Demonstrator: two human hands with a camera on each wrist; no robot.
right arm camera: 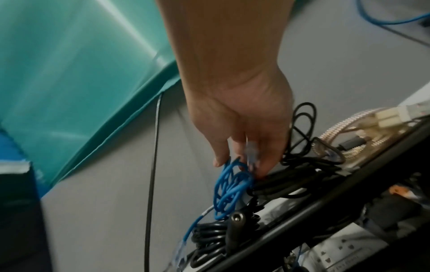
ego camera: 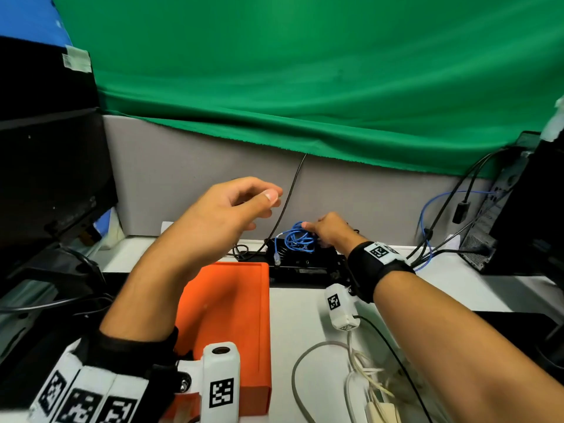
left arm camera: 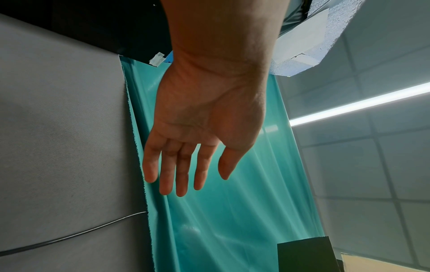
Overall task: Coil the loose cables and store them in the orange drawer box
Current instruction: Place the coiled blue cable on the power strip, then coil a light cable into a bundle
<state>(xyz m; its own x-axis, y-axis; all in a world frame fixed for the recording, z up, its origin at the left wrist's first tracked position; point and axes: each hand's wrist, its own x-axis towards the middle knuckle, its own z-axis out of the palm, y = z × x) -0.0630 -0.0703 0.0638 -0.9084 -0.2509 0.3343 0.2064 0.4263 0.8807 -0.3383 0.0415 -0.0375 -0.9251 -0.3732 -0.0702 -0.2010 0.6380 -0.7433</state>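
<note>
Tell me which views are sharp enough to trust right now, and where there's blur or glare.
Head view: sharp in the middle, wide-angle bending at the edges; the coiled blue network cable reads clearly. Left wrist view: crisp on the open left hand, with a bright ceiling light strip glaring on the right. Right wrist view: motion-blurred around the right hand, so the fingers' hold on the cable is soft.

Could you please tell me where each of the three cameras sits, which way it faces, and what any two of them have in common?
Head: worn on the head, looking forward and down at the desk and orange drawer box; both forearms and hands show.
Left wrist: looks along the empty left hand up at the green cloth and ceiling.
Right wrist: looks along the right hand pinching the blue cable over black cables.
Shared: head and right wrist both show the blue cable; all three show the cloth.
</note>
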